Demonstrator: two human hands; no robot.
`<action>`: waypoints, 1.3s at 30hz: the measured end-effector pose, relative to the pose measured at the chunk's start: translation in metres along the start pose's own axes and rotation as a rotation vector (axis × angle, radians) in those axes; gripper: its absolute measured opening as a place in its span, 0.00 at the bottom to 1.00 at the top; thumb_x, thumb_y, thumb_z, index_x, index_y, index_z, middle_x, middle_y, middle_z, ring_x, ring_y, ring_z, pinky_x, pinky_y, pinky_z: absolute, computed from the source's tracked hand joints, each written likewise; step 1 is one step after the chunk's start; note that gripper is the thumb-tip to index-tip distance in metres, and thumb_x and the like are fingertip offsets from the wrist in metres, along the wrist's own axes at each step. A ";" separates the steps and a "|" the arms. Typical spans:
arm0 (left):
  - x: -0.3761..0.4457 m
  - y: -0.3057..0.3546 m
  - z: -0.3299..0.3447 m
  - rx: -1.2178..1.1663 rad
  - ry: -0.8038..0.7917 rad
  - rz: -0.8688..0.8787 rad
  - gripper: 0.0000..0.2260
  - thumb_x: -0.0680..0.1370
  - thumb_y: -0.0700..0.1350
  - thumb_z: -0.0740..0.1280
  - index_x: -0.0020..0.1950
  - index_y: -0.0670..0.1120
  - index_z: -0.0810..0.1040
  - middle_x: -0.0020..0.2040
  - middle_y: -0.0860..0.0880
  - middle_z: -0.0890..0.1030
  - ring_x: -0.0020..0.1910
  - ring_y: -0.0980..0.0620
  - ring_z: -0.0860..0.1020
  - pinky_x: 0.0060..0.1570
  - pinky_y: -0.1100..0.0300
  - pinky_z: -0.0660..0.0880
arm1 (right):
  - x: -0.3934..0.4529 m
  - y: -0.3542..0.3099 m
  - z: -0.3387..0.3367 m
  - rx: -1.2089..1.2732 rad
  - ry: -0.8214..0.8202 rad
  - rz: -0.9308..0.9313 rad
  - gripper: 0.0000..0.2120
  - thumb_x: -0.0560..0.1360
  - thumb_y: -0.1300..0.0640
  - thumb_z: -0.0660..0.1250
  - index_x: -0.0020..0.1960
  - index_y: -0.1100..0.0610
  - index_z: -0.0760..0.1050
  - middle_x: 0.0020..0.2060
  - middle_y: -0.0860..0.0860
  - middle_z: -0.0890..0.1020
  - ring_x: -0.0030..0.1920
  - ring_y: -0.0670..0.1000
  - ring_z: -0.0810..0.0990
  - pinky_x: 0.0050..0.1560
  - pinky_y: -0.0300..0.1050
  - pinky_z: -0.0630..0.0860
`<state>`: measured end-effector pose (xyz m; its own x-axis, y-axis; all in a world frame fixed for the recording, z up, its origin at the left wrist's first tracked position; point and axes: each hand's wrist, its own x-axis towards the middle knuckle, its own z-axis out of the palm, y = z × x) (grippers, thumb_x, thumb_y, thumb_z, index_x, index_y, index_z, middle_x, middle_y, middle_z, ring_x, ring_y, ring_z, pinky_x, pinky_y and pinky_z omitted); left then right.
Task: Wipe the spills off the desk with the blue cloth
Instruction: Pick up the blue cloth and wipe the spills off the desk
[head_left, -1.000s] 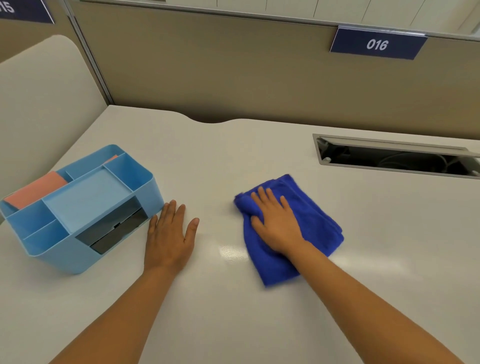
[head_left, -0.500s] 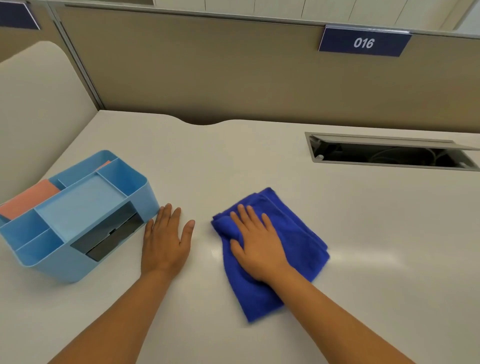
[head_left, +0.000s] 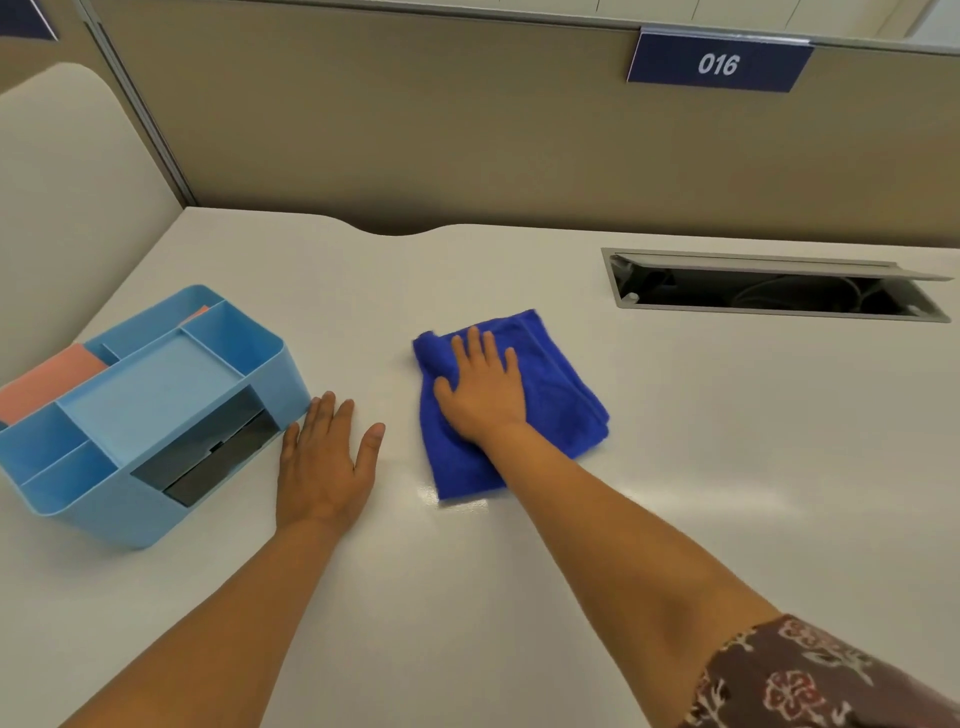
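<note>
Right hand (head_left: 480, 395), fingers flat, has slid the cloth (head_left: 550, 395) forward; wiping continues. Left hand (head_left: 324, 462) stays splayed flat, fingertips beside organiser (head_left: 156, 405).

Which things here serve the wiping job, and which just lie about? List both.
For the job: blue cloth, right hand flat on it, desk.
Lying about: blue organizer, pink pad, cable slot, sign 016, left hand.

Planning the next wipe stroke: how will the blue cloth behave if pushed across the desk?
The blue cloth looks soft and folded, so it will probably bunch rather than slide stiffly. The right hand pressing flat should keep it moving together. The glossy desk likely offers little drag.
</note>
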<state>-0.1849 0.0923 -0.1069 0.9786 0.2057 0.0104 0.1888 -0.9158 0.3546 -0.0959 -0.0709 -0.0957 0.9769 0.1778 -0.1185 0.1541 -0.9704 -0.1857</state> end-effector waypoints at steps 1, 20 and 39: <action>0.000 0.000 -0.001 -0.012 0.004 -0.002 0.34 0.74 0.61 0.43 0.75 0.46 0.60 0.78 0.47 0.57 0.78 0.50 0.53 0.75 0.53 0.47 | -0.011 -0.008 0.003 0.003 -0.010 -0.039 0.30 0.80 0.45 0.48 0.79 0.55 0.45 0.79 0.53 0.46 0.78 0.53 0.42 0.77 0.55 0.40; 0.000 0.001 -0.001 0.040 -0.023 0.006 0.28 0.78 0.58 0.47 0.75 0.45 0.58 0.78 0.46 0.55 0.78 0.49 0.51 0.75 0.52 0.45 | -0.019 0.069 -0.010 -0.003 0.049 0.143 0.30 0.80 0.46 0.48 0.79 0.55 0.47 0.79 0.53 0.48 0.79 0.53 0.45 0.78 0.55 0.44; -0.001 0.001 -0.003 0.022 -0.015 0.004 0.26 0.79 0.56 0.48 0.74 0.44 0.60 0.77 0.45 0.58 0.77 0.47 0.54 0.75 0.49 0.49 | -0.151 0.041 -0.028 0.451 0.134 0.352 0.28 0.81 0.43 0.50 0.78 0.52 0.52 0.78 0.52 0.50 0.78 0.51 0.40 0.77 0.55 0.36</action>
<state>-0.1857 0.0921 -0.1041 0.9804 0.1970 -0.0018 0.1862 -0.9240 0.3340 -0.2330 -0.1422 -0.0584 0.9727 -0.1927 -0.1293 -0.2321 -0.7967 -0.5580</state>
